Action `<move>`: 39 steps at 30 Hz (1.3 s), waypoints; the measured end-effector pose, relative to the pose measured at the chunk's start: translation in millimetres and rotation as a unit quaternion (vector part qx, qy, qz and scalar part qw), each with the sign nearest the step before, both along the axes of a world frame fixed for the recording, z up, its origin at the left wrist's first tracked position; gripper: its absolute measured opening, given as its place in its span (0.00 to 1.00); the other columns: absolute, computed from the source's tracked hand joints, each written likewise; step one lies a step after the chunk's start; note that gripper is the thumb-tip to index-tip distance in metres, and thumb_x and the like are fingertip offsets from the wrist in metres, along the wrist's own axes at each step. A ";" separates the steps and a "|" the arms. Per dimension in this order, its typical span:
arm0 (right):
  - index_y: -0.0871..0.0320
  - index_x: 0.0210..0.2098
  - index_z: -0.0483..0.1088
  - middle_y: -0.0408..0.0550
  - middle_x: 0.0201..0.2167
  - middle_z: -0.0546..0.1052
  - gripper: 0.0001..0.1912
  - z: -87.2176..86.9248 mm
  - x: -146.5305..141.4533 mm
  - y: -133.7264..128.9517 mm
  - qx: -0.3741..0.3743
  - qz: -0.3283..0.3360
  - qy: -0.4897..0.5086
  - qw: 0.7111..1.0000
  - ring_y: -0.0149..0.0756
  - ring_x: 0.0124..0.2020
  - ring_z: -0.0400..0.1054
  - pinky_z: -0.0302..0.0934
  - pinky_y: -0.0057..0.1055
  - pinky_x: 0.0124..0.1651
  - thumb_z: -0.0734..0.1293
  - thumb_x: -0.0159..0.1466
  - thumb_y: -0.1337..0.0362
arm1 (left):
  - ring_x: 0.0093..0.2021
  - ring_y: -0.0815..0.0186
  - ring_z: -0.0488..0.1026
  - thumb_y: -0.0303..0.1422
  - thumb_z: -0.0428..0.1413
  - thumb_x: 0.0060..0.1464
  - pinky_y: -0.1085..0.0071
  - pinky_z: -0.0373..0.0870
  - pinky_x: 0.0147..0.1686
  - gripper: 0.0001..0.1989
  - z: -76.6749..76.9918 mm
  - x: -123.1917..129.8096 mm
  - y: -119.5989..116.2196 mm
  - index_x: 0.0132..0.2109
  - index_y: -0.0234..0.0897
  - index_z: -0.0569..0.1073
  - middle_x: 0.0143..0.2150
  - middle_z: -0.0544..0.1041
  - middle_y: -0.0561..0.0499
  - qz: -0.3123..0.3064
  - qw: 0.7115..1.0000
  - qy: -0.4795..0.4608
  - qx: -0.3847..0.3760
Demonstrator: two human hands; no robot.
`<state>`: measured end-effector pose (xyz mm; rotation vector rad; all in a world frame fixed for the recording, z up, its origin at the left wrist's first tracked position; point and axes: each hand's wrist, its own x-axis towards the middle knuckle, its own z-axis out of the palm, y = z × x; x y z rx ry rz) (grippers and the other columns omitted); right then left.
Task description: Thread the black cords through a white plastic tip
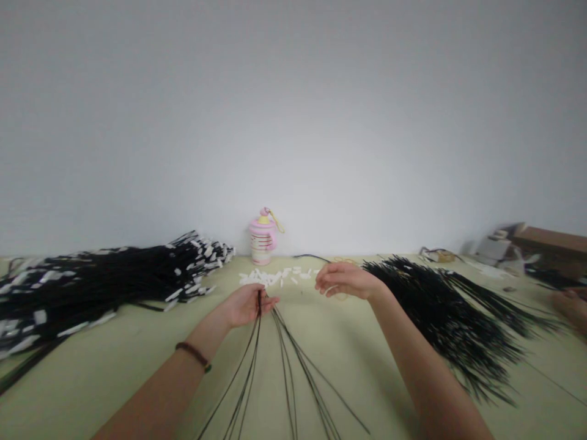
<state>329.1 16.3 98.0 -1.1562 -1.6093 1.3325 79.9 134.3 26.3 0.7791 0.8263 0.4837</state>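
One worktop (348, 348) carries two large bundles: a white-tipped bundle (114, 275) along the far edge's left, a loose black bundle (431, 318) slanting from the far edge toward the near right corner. The person's left hand (245, 304) pinches at least seven black wires (259, 304) above the middle; the right hand (347, 280) hovers, fingers loosely spread. One pink-topped cup (262, 241) stands by the far edge, many white pieces (270, 278) before it.

No text, label, brand or number can be read. Toward 12 o'clock from the person's side, a pink and white cup-shaped object (262, 240) carries thin dark and reddish lines across its pale body; they are too small and blurred to tell whether they are writing or only decoration.
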 end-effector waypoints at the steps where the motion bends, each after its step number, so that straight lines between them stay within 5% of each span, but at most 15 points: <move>1: 0.62 0.38 0.68 0.48 0.37 0.73 0.13 -5.2 2.3 3.8 -0.012 -0.027 -0.009 1.000 0.29 0.36 0.69 0.64 0.28 0.41 0.66 0.61 0.59 | 0.31 0.70 0.71 0.36 0.50 0.60 0.72 0.71 0.29 0.11 0.2 -0.1 -0.5 0.42 0.31 0.69 0.37 0.73 0.49 -0.010 1.000 -0.001 0.006; 9: 0.62 0.48 0.65 0.50 0.44 0.70 0.15 -68.0 12.6 31.1 -0.101 -0.251 -0.172 0.947 0.35 0.41 0.68 0.66 0.37 0.42 0.61 0.65 0.60 | 0.27 0.70 0.71 0.45 0.48 0.59 0.72 0.70 0.28 0.20 -8.4 -2.8 1.3 0.34 0.30 0.70 0.31 0.73 0.50 -0.019 0.997 0.054 0.052; 17: 0.61 0.50 0.63 0.51 0.47 0.68 0.16 -101.3 9.7 59.4 0.006 -0.417 -0.365 0.832 0.38 0.44 0.67 0.64 0.40 0.45 0.61 0.65 0.60 | 0.23 0.73 0.67 0.41 0.48 0.60 0.74 0.67 0.23 0.16 -17.3 17.1 17.0 0.39 0.31 0.69 0.30 0.71 0.52 -0.006 0.993 0.056 0.100; 23: 0.60 0.51 0.62 0.52 0.49 0.67 0.17 -106.2 11.0 99.9 0.084 -0.409 -0.478 0.773 0.39 0.47 0.65 0.63 0.43 0.48 0.62 0.65 0.60 | 0.21 0.73 0.65 0.44 0.47 0.60 0.74 0.64 0.23 0.21 -24.4 21.4 17.5 0.28 0.31 0.69 0.23 0.69 0.54 -0.064 0.989 0.000 0.133; 30: 0.62 0.46 0.65 0.50 0.45 0.69 0.14 -107.2 16.2 120.0 0.106 -0.382 -0.527 0.752 0.37 0.44 0.66 0.64 0.40 0.45 0.62 0.65 0.60 | 0.20 0.68 0.65 0.46 0.48 0.52 0.74 0.60 0.22 0.28 -29.7 15.5 14.5 0.13 0.31 0.68 0.18 0.70 0.45 -0.085 0.981 -0.060 0.165; 34: 0.62 0.41 0.67 0.50 0.44 0.69 0.10 -107.2 10.8 115.1 0.135 -0.358 -0.535 0.753 0.36 0.42 0.66 0.62 0.37 0.44 0.62 0.64 0.62 | 0.17 0.70 0.63 0.48 0.50 0.48 0.75 0.57 0.20 0.28 -35.1 22.7 16.9 0.10 0.32 0.66 0.15 0.67 0.47 -0.060 0.983 -0.058 0.162; 39: 0.61 0.34 0.66 0.50 0.34 0.71 0.06 -113.7 -11.5 88.6 0.172 -0.305 -0.500 0.792 0.34 0.34 0.66 0.59 0.30 0.38 0.59 0.63 0.66 | 0.14 0.71 0.61 0.45 0.42 0.55 0.76 0.49 0.15 0.30 -37.9 21.1 15.0 0.11 0.32 0.66 0.13 0.66 0.47 -0.073 0.994 -0.001 0.085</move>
